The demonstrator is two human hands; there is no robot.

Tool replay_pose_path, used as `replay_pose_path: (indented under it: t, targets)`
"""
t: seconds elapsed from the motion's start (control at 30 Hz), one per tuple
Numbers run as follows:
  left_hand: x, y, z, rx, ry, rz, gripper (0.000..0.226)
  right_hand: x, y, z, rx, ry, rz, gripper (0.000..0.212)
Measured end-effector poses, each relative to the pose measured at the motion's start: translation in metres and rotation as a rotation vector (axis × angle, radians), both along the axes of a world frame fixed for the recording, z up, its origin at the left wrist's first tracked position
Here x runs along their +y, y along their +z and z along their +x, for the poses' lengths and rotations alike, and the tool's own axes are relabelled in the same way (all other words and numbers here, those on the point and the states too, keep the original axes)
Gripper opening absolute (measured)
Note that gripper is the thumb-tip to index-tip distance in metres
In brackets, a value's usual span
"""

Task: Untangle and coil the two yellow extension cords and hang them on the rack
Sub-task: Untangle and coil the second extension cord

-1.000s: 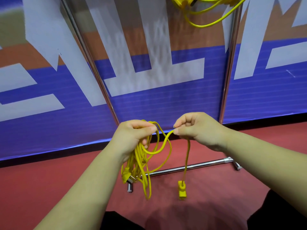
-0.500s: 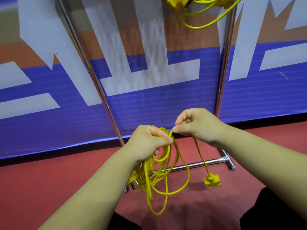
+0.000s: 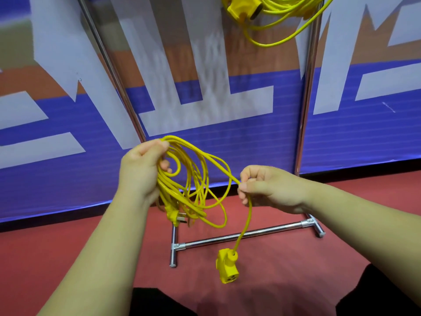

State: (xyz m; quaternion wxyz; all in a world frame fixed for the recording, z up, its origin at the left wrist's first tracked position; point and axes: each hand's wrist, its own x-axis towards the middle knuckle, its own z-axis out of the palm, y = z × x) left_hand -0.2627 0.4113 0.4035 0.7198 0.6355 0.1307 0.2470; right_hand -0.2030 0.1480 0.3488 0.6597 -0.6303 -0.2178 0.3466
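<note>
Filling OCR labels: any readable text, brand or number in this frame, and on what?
None readable.
The banner: large white strokes, maybe letters, cropped by the frame; no word can be made out.
The dangling socket of the held cord: no marking legible.
The hung socket: no marking legible.

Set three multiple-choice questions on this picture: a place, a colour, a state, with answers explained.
1. Where is the cord that nobody holds?
A. in a box
B. hung high on the rack
C. over a forearm

2. What colour is the floor?
A. green
B. grey
C. red

3. What is the right hand doing?
A. pinching a strand of the coiled cord
B. lying flat, open
C. waving

Answers: B, its loops hang at the top by the rack's upright; C, red shows under the rack's base; A, it nips the strand above the dangling socket.
</note>
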Motion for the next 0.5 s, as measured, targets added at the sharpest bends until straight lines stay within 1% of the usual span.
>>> replay_pose_path:
  t: [0.07,0.13,0.17,0.27,0.33,0.4,0.5]
  targets:
    - [0.009,0.003,-0.002,-0.046,0.044,-0.071,0.013,0.001,-0.008,-0.001,0.013,0.042,-0.065,0.013]
    - [0.015,0.005,-0.005,-0.047,0.058,-0.089,0.019,0.002,-0.014,-0.001,0.027,0.059,-0.106,0.009]
    - [0.018,0.004,-0.006,-0.034,0.040,-0.087,0.018,0.002,-0.016,-0.001,0.031,0.052,-0.122,0.007]
    - [0.027,0.001,-0.009,0.005,-0.019,-0.096,0.004,0.003,-0.016,0.001,0.047,-0.032,-0.157,0.007]
    - [0.033,-0.002,-0.010,0.009,0.013,-0.151,0.014,0.001,-0.015,0.005,0.046,-0.096,-0.204,0.009]
    - [0.035,-0.005,-0.011,0.010,0.039,-0.189,0.016,0.000,-0.018,0.010,0.041,-0.126,-0.289,0.008]
    - [0.034,-0.009,-0.011,0.020,0.009,-0.186,0.016,0.000,-0.030,0.017,0.084,-0.160,-0.472,0.008]
